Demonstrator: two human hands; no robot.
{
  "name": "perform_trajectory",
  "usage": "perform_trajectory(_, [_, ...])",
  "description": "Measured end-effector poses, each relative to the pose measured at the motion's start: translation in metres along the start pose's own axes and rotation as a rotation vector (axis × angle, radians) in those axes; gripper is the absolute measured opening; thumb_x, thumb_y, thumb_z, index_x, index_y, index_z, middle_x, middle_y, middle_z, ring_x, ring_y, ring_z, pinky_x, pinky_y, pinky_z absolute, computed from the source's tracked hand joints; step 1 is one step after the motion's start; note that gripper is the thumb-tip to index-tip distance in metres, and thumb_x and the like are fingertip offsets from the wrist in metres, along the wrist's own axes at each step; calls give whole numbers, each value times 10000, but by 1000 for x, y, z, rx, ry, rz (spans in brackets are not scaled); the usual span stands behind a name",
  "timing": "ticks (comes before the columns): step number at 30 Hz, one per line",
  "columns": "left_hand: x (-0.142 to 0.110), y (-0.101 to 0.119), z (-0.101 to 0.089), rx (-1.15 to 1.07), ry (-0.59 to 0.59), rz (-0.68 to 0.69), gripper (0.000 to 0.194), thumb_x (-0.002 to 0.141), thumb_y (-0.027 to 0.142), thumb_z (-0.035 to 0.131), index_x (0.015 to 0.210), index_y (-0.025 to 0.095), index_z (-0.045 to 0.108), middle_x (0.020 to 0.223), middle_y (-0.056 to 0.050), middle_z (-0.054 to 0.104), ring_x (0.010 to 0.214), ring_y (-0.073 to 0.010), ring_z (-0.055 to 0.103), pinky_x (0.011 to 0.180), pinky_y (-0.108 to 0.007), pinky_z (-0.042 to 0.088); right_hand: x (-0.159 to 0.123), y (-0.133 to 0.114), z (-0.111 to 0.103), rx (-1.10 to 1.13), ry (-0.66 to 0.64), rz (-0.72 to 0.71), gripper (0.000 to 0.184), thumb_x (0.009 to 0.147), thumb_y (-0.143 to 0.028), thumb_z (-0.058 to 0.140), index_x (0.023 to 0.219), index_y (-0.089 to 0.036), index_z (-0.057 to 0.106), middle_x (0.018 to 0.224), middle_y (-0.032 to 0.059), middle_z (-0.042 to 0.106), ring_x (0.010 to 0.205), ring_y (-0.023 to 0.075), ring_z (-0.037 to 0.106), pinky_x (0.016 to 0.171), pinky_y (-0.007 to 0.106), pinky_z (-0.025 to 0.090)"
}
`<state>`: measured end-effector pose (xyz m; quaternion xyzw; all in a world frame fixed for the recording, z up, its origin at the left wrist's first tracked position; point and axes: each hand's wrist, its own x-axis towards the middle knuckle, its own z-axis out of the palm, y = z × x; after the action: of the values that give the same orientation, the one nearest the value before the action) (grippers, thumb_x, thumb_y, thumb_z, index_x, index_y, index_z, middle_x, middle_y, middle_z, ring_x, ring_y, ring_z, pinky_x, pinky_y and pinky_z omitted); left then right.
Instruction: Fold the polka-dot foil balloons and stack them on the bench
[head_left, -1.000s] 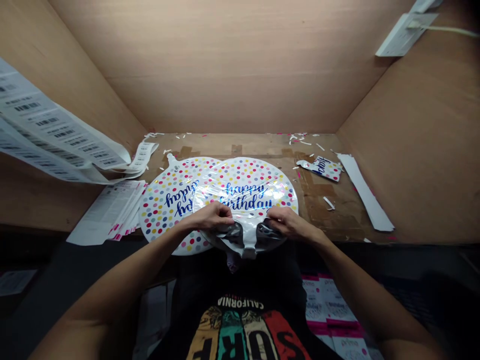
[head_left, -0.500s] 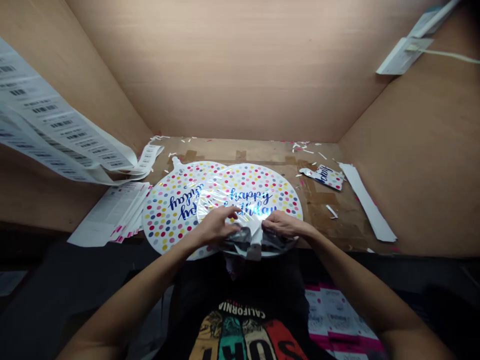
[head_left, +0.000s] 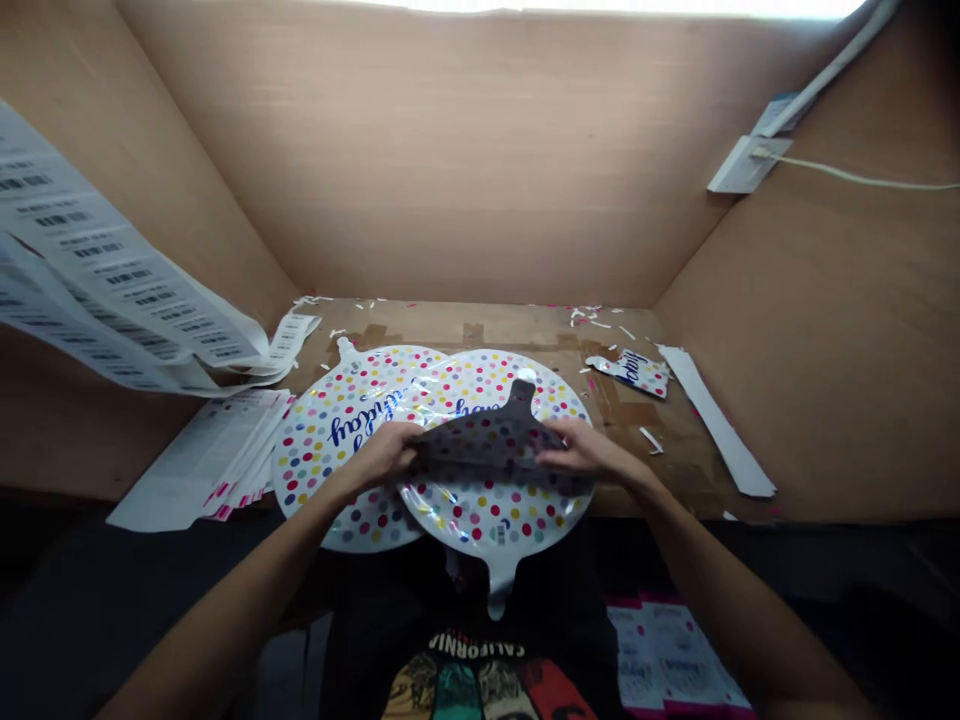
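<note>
Round flat foil balloons with coloured dots and blue "happy birthday" lettering lie stacked at the near edge of the wooden bench (head_left: 645, 420). The top balloon (head_left: 487, 445) is folded away from me, its dotted back face and neck pointing to the far side. My left hand (head_left: 386, 450) presses and grips the fold's left end. My right hand (head_left: 581, 455) grips its right end. Beneath it another balloon (head_left: 495, 515) shows its near rim and tail. A further balloon (head_left: 337, 430) lies to the left, lettering upside down.
Long strips of barcode labels (head_left: 112, 270) hang from the left wall. Printed sheets (head_left: 202, 455) are stacked at the left. A small folded balloon (head_left: 628, 370), a white paper strip (head_left: 712, 420) and paper scraps lie at the right. Wooden walls enclose the bench; a socket with cable (head_left: 746, 160) is upper right.
Both hands have carried the top balloon's near edge up and away from me, folding it over so the lettering is mostly covered. The balloon under it now shows its near rim.
</note>
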<state>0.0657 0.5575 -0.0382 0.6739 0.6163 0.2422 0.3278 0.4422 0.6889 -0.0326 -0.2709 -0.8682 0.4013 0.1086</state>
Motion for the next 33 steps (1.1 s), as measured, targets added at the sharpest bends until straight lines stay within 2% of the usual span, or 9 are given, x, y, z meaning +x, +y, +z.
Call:
perform_trajectory(2, [-3, -12, -5, -46, -66, -27, 195, 839, 271, 567, 719, 200, 703, 691, -14, 666, 655, -179, 606, 642, -250, 431, -30, 7, 9, -72, -22, -72, 168, 824, -285, 657, 963, -200, 696, 1002, 72, 700, 927, 226, 609, 835, 305, 485])
perform_trajectory(5, [17, -24, -12, -3, -2, -75, 311, 908, 377, 509, 724, 193, 679, 697, -13, 656, 655, -170, 582, 631, -242, 421, -42, 34, 9, -37, 48, -2, 264, 769, -168, 517, 931, -198, 723, 949, 60, 725, 912, 237, 639, 859, 338, 504])
perform_trajectory(9, [88, -22, -23, 222, 168, -270, 404, 973, 432, 469, 733, 177, 669, 745, -60, 692, 726, -204, 628, 691, -270, 459, 10, 68, -25, -79, 233, 333, 253, 811, -229, 465, 821, -140, 702, 813, 46, 707, 782, 211, 626, 727, 277, 481])
perform_trajectory(13, [138, -10, -22, 371, 267, -420, 285, 962, 370, 556, 904, 156, 735, 960, -168, 749, 997, -308, 695, 877, -360, 501, 62, 82, -47, -232, 315, 624, 360, 938, -362, 516, 785, -100, 709, 779, 95, 704, 746, 210, 642, 660, 244, 421])
perform_trajectory(15, [141, -4, -13, 434, 331, -422, 322, 993, 345, 512, 1135, 158, 731, 1200, -207, 724, 1204, -349, 641, 1017, -434, 465, 68, 85, -45, -272, 331, 671, 364, 960, -366, 535, 816, -95, 730, 833, 137, 729, 792, 230, 671, 677, 251, 419])
perform_trajectory(19, [126, -3, 25, 600, 324, -122, 507, 1062, 436, 399, 1499, 227, 547, 1609, -125, 483, 1476, -317, 432, 1215, -475, 313, 55, 93, -33, -341, 384, 741, 417, 1008, -438, 506, 990, -110, 764, 1023, 209, 751, 950, 288, 702, 742, 286, 441])
perform_trajectory(24, [114, -25, 60, 703, 253, -107, 622, 1059, 558, 361, 1569, 223, 482, 1679, -101, 383, 1563, -330, 296, 1254, -529, 244, 44, 86, -20, -378, 415, 763, 432, 1030, -471, 475, 1011, -143, 756, 1051, 196, 754, 970, 296, 713, 781, 312, 464])
perform_trajectory(28, [114, -35, 61, 692, 296, -106, 676, 1055, 614, 318, 1588, 223, 457, 1691, -95, 361, 1583, -307, 256, 1271, -525, 198, 46, 78, -15, -591, 462, 702, 449, 1082, -443, 384, 1190, -155, 711, 1083, 203, 748, 1037, 300, 714, 886, 352, 481])
perform_trajectory(33, [116, -28, 63, 679, 290, -73, 711, 1054, 652, 274, 1597, 226, 444, 1699, -81, 344, 1578, -282, 274, 1284, -546, 147, 14, 97, -22, -678, 455, 843, 427, 1089, -412, 389, 1196, -137, 698, 1040, 218, 746, 981, 303, 734, 839, 350, 489])
